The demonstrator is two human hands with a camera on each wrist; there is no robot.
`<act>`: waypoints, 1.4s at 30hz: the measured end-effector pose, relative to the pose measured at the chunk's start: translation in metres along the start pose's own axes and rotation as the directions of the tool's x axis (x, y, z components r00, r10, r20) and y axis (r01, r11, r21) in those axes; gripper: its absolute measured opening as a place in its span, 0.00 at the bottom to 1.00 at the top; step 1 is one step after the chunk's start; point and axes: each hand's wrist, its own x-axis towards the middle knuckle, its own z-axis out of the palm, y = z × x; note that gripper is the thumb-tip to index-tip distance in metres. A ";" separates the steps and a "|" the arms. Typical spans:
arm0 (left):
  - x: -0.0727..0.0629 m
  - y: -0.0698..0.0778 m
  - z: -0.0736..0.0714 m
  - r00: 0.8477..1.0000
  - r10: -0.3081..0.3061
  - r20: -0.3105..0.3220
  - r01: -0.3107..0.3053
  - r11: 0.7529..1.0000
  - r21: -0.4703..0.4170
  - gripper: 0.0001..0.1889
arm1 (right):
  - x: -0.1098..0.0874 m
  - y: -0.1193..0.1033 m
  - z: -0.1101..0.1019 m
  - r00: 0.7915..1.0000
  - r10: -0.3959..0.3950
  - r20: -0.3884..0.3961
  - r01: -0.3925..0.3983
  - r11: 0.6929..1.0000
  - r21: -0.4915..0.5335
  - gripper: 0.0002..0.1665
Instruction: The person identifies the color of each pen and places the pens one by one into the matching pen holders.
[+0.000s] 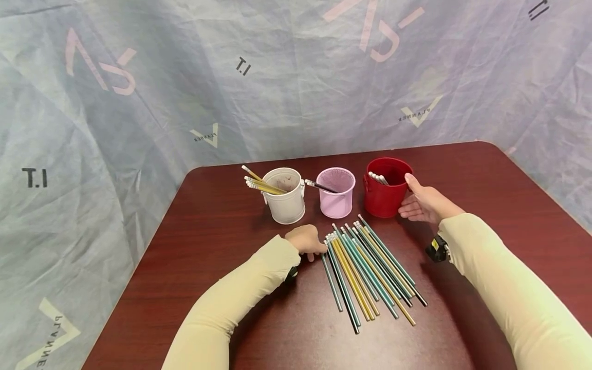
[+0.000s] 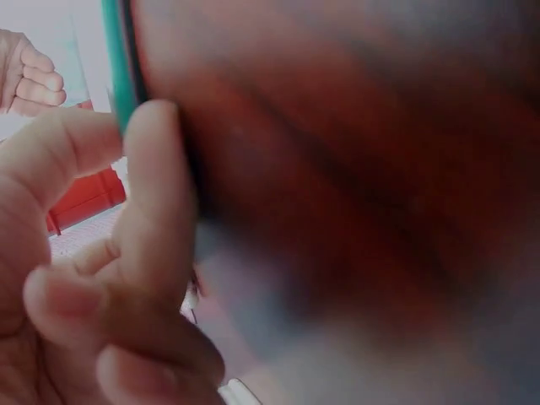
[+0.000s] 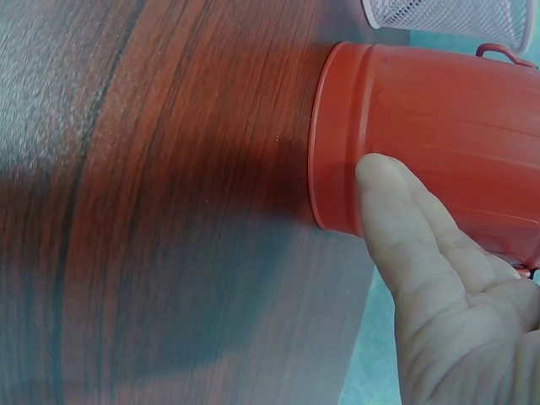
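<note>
My left hand (image 1: pixel 305 239) pinches the eraser end of a teal pencil (image 1: pixel 332 282) between thumb and index finger. That teal pencil (image 2: pixel 116 59) lies at the left edge of a spread of teal, gold and black pencils (image 1: pixel 363 267) on the table. In the left wrist view, the other fingers curl loosely. Against the right side of a red metal bucket (image 1: pixel 385 200) rests my right hand (image 1: pixel 427 201), its fingers fairly straight and the thumb up by the rim. Inside that bucket, several white eraser ends (image 1: pixel 378 178) lean to the left.
Left of the red bucket stands a lilac mesh cup (image 1: pixel 336 206) with dark pencils (image 1: pixel 324 187) leaning in it. Further left, a white bucket (image 1: pixel 288 207) holds several gold pencils (image 1: pixel 265 186). A printed grey cloth (image 1: pixel 296 92) hangs behind the dark wooden table (image 1: pixel 194 246).
</note>
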 end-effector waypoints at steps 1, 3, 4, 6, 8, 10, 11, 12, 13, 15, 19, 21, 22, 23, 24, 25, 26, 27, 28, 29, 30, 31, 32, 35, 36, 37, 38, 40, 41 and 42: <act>0.000 0.000 -0.001 1.000 -0.003 0.007 0.003 1.000 -0.016 0.14 | 0.000 0.000 0.000 1.000 0.000 0.001 0.000 1.000 0.002 0.56; -0.001 -0.002 -0.001 1.000 -0.002 0.007 0.003 0.999 -0.042 0.15 | 0.001 -0.001 0.001 1.000 0.001 -0.001 -0.001 1.000 0.000 0.56; 0.000 -0.003 -0.001 1.000 0.001 -0.002 -0.001 0.998 -0.057 0.16 | 0.001 0.000 0.001 1.000 0.002 -0.001 -0.002 1.000 0.002 0.56; 0.000 -0.006 0.000 0.999 0.008 -0.034 -0.011 0.995 -0.103 0.18 | 0.000 0.000 0.001 1.000 0.005 0.002 -0.005 1.000 0.005 0.56; -0.002 -0.009 0.001 0.997 0.015 -0.075 -0.030 0.979 -0.203 0.17 | 0.001 0.001 0.001 1.000 0.010 0.007 -0.010 1.000 0.010 0.56; -0.006 -0.010 -0.001 0.996 0.019 -0.092 -0.050 0.936 -0.348 0.13 | 0.001 0.001 0.000 1.000 0.010 0.013 -0.010 1.000 0.018 0.57; -0.008 -0.010 -0.003 0.996 0.019 -0.089 -0.056 0.901 -0.430 0.10 | 0.001 0.001 -0.001 1.000 0.009 0.013 -0.009 1.000 0.018 0.57; -0.011 -0.009 -0.004 0.996 0.020 -0.084 -0.060 0.861 -0.505 0.06 | 0.001 0.001 -0.001 1.000 0.006 0.013 -0.007 1.000 0.017 0.57; -0.013 -0.008 -0.007 0.997 0.026 -0.071 -0.062 0.819 -0.570 0.02 | 0.001 0.001 -0.001 1.000 0.004 0.013 -0.004 1.000 0.015 0.57; -0.018 -0.007 -0.012 0.998 0.045 -0.038 -0.059 0.757 -0.651 0.06 | 0.000 0.001 -0.002 1.000 0.000 0.011 -0.001 1.000 0.013 0.57; -0.030 -0.003 -0.025 0.994 0.106 -0.028 -0.091 0.650 -0.755 0.15 | 0.000 0.002 -0.002 1.000 0.002 0.011 -0.002 1.000 0.014 0.57; -0.036 0.000 -0.032 0.988 0.128 -0.089 -0.146 0.557 -0.817 0.14 | -0.001 0.003 -0.003 1.000 0.001 0.013 -0.001 1.000 0.018 0.57; -0.039 0.001 -0.036 0.981 0.136 -0.140 -0.189 0.498 -0.846 0.12 | -0.001 0.003 -0.003 1.000 0.001 0.012 -0.001 1.000 0.019 0.57; -0.042 0.003 -0.040 0.970 0.138 -0.202 -0.242 0.437 -0.866 0.11 | -0.001 0.003 -0.003 1.000 0.000 0.013 0.000 1.000 0.018 0.56; -0.045 0.005 -0.045 0.954 0.134 -0.267 -0.298 0.369 -0.881 0.09 | -0.001 0.003 -0.003 1.000 -0.001 0.012 0.001 1.000 0.017 0.56; -0.048 0.006 -0.049 0.935 0.121 -0.334 -0.355 0.303 -0.884 0.08 | -0.001 0.003 -0.003 1.000 -0.003 0.012 0.002 1.000 0.017 0.56; -0.051 0.008 -0.053 0.912 0.100 -0.397 -0.409 0.240 -0.880 0.08 | -0.001 0.003 -0.003 1.000 -0.002 0.011 0.002 1.000 0.017 0.56; -0.054 0.010 -0.057 0.885 0.079 -0.458 -0.465 0.185 -0.866 0.09 | -0.001 0.003 -0.003 1.000 -0.002 0.010 0.001 1.000 0.017 0.56; -0.057 0.011 -0.061 0.858 0.054 -0.511 -0.513 0.134 -0.848 0.09 | -0.001 0.003 -0.003 1.000 0.000 0.011 0.000 1.000 0.019 0.56; -0.059 0.012 -0.065 0.829 0.024 -0.558 -0.558 0.100 -0.824 0.10 | -0.001 0.003 -0.003 1.000 0.001 0.011 -0.001 1.000 0.019 0.56; -0.062 0.013 -0.069 0.802 -0.010 -0.597 -0.596 0.065 -0.801 0.11 | -0.001 0.003 -0.003 1.000 0.003 0.010 -0.003 1.000 0.019 0.56; -0.063 0.014 -0.072 0.775 -0.041 -0.630 -0.629 0.036 -0.776 0.11 | -0.001 0.003 -0.003 1.000 0.004 0.010 -0.004 1.000 0.019 0.56; -0.065 0.015 -0.076 0.750 -0.075 -0.657 -0.658 0.016 -0.753 0.11 | -0.001 0.003 -0.004 1.000 0.004 0.010 -0.004 1.000 0.020 0.56; -0.067 0.016 -0.085 0.693 -0.170 -0.700 -0.715 -0.042 -0.698 0.13 | -0.001 0.003 -0.004 1.000 0.003 0.009 -0.003 1.000 0.018 0.56; -0.067 0.017 -0.088 0.680 -0.195 -0.707 -0.728 -0.060 -0.683 0.13 | -0.001 0.003 -0.004 1.000 0.001 0.008 -0.002 1.000 0.018 0.56; -0.067 0.018 -0.090 0.669 -0.214 -0.712 -0.737 -0.070 -0.672 0.13 | -0.001 0.003 -0.004 1.000 0.000 0.007 -0.001 1.000 0.017 0.56; -0.066 0.020 -0.091 0.660 -0.231 -0.715 -0.745 -0.077 -0.663 0.14 | -0.002 0.003 -0.004 1.000 0.000 0.005 0.000 1.000 0.016 0.56; -0.062 0.025 -0.093 0.645 -0.255 -0.720 -0.758 -0.090 -0.646 0.15 | -0.002 0.002 -0.004 1.000 0.000 0.003 0.000 1.000 0.012 0.56; -0.060 0.028 -0.094 0.640 -0.261 -0.723 -0.762 -0.096 -0.640 0.15 | -0.002 0.002 -0.004 1.000 0.000 0.002 0.000 1.000 0.008 0.56; -0.057 0.032 -0.094 0.635 -0.268 -0.724 -0.766 -0.103 -0.634 0.15 | -0.002 0.002 -0.004 1.000 0.000 0.000 0.000 1.000 0.003 0.56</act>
